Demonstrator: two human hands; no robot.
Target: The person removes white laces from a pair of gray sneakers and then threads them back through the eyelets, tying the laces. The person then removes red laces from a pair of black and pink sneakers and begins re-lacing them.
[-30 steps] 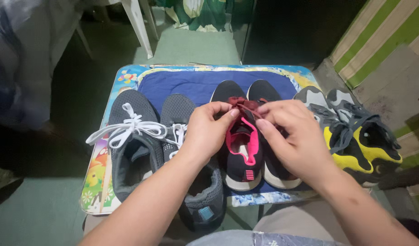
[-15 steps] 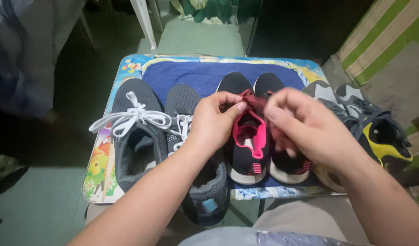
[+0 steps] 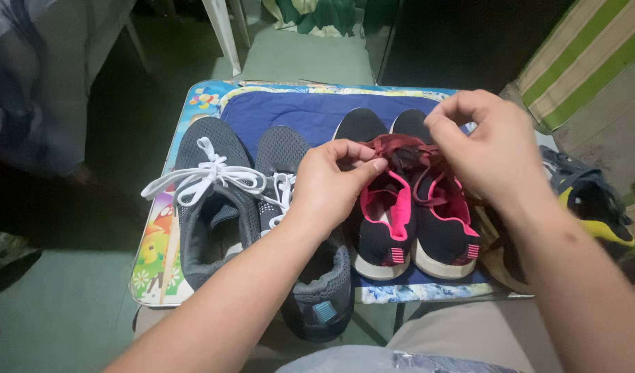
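A pair of black sneakers with pink lining and dark red laces stands in the middle of a small table with a blue mat. My left hand pinches the red lace over the left black sneaker. Above the right black sneaker, my right hand is raised, its fingers closed on the other end of the same lace.
A grey pair with white laces stands at the left of the table, one shoe hanging over the front edge. A black and yellow pair sits at the right. White chair legs stand behind. A striped mat lies far right.
My right hand has lifted up and to the right, pulling the red lace out. The right black sneaker, covered before, now shows. My left hand stays put.
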